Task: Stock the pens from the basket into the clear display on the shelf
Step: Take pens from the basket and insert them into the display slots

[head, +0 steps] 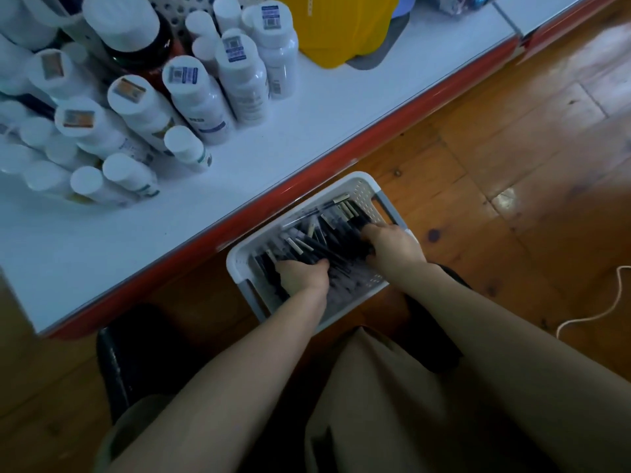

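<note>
A white perforated basket (363, 189) sits on the wooden floor against the shelf's red edge, full of several black pens (327, 230) with pale caps. Both my hands are inside it. My left hand (302, 274) curls its fingers around a bunch of pens at the near left of the pile. My right hand (392, 245) grips another bunch at the right side, fingers dug into the pens. The clear display is not in view.
The low white shelf (266, 158) with a red front edge (307, 175) carries several white bottles (191, 93) at the left and a yellow container (341, 29) at the back. My black shoes (133, 356) flank the basket. A white cord (601, 302) lies on the floor at right.
</note>
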Tool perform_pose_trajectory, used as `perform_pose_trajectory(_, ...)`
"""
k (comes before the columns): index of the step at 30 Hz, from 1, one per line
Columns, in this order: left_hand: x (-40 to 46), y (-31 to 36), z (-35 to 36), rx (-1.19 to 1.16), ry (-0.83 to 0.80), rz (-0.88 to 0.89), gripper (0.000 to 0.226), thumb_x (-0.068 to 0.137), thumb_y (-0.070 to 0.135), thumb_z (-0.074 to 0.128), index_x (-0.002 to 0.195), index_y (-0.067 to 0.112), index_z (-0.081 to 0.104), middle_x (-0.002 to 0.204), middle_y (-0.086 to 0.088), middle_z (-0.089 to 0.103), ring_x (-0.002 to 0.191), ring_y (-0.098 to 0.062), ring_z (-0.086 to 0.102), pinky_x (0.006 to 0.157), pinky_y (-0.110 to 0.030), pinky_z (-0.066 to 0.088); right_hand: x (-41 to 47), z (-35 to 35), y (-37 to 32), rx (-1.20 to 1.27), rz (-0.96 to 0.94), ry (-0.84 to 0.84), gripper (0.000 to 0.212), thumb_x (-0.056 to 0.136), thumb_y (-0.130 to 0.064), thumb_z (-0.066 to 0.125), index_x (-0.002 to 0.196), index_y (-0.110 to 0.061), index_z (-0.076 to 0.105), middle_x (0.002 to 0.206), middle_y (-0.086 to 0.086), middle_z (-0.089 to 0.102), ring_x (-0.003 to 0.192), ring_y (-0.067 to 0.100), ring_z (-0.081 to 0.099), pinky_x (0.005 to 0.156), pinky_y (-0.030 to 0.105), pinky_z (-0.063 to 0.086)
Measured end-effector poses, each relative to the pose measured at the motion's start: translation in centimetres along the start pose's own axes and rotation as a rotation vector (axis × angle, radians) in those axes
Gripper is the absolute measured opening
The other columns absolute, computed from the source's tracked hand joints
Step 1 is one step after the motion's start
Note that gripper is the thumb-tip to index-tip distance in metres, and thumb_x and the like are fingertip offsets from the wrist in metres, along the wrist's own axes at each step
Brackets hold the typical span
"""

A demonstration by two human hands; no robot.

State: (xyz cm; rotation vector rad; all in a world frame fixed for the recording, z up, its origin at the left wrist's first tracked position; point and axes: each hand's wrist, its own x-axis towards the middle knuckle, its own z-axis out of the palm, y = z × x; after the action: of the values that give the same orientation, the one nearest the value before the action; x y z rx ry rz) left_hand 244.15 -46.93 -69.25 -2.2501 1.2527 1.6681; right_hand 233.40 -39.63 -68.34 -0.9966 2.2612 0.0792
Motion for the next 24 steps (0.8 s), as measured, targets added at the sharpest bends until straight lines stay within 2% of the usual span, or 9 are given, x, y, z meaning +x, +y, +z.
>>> perform_pose_trajectory(4,-0.4,-0.2,-0.2,-0.098,-0.063,-0.039,0.04,0.084,0.008,0.063,0.12,-0.004,0.052,0.116,-0.02,0.06,0.1,-0.031,0.061,0.078,-0.035,0.051,0.0,-0.1,-0.6,0.066,0.077,0.018,0.023,0.084,-0.002,0.053,0.106,-0.007,0.053,0.097,0.008,0.055,0.085,0.026,0.053,0.059,0.03,0.037)
perform_pose_trajectory(7,-1.8,0.3,-1.0,-0.171,-0.082,-0.084,0.023,0.087,0.008,0.053,0.105,-0.006,0.057,0.109,-0.02,0.061,0.096,-0.032,0.061,0.071,-0.033,0.048,-0.7,-0.9,-1.2,0.1,0.099,0.026,0.007,0.084,-0.013,0.055,0.088,-0.008,0.051,0.082,0.005,0.048,0.074,0.023,0.047,0.055,0.028,0.034)
perform_pose_trajectory(10,-3.8,1.0,-2.6,-0.217,-0.151,-0.159,0.009,0.089,0.008,0.048,0.089,0.001,0.053,0.092,-0.015,0.06,0.072,-0.027,0.058,0.057,-0.028,0.049,-2.4,-2.3,-1.8,0.243,0.125,0.036,0.013,0.084,-0.014,0.051,0.078,-0.002,0.051,0.069,0.011,0.048,0.067,0.025,0.046,0.053,0.028,0.034)
perform_pose_trajectory(12,-5.3,1.5,-4.2,-0.215,-0.243,-0.213,0.011,0.089,0.006,0.046,0.078,0.004,0.048,0.077,-0.011,0.056,0.056,-0.019,0.05,0.043,-0.023,0.042,-4.3,-3.9,-2.1,0.368,0.144,0.046,0.021,0.086,-0.01,0.05,0.087,0.009,0.059,0.079,0.026,0.059,0.067,0.028,0.049,0.055,0.033,0.039)
perform_pose_trajectory(14,-7.1,2.1,-6.1,-0.173,-0.32,-0.211,0.015,0.088,0.006,0.048,0.073,0.007,0.046,0.068,-0.008,0.052,0.054,-0.016,0.047,0.048,-0.023,0.039,-6.5,-5.7,-2.2,0.472,0.146,0.048,0.026,0.09,-0.008,0.049,0.102,0.011,0.06,0.096,0.029,0.064,0.077,0.036,0.061,0.063,0.04,0.05)
perform_pose_trajectory(17,-10.3,3.1,-8.9,-0.095,-0.339,-0.028,0.011,0.087,0.011,0.054,0.077,0.008,0.05,0.068,-0.008,0.051,0.061,-0.019,0.052,0.061,-0.027,0.043,-10.2,-8.1,-2.5,0.697,0.158,0.066,0.024,0.094,-0.009,0.045,0.112,0.003,0.057,0.09,0.016,0.066,0.074,0.024,0.065,0.057,0.026,0.053)
perform_pose_trajectory(19,-12.9,4.1,-10.8,-0.086,-0.369,0.182,0.004,0.088,0.009,0.053,0.087,0.006,0.054,0.071,-0.01,0.055,0.068,-0.021,0.058,0.064,-0.03,0.048,-12.5,-9.7,-3.1,0.9,0.159,0.117,0.024,0.094,-0.008,0.045,0.115,-0.003,0.055,0.086,0.009,0.065,0.071,0.018,0.062,0.061,0.029,0.053)
perform_pose_trajectory(22,-17.0,6.3,-13.9,-0.106,-0.357,0.545,0.011,0.089,0.008,0.053,0.1,0.004,0.054,0.077,-0.007,0.064,0.064,-0.008,0.065,0.064,-0.033,0.054,-15.5,-12.6,-4.7,1.198,0.093,0.176,0.014,0.094,-0.005,0.043,0.097,-0.007,0.057,0.078,0.009,0.062,0.063,0.017,0.056,0.064,0.031,0.049)
perform_pose_trajectory(24,-19.7,8.2,-16.0,-0.142,-0.289,0.776,0.006,0.09,0.009,0.055,0.095,0.009,0.053,0.068,0.001,0.061,0.054,-0.004,0.06,0.061,-0.031,0.051,-17.3,-14.7,-6.2,1.322,0.011,0.179,0.013,0.093,-0.005,0.044,0.085,-0.009,0.054,0.072,0.008,0.059,0.055,0.017,0.052,0.064,0.036,0.045)
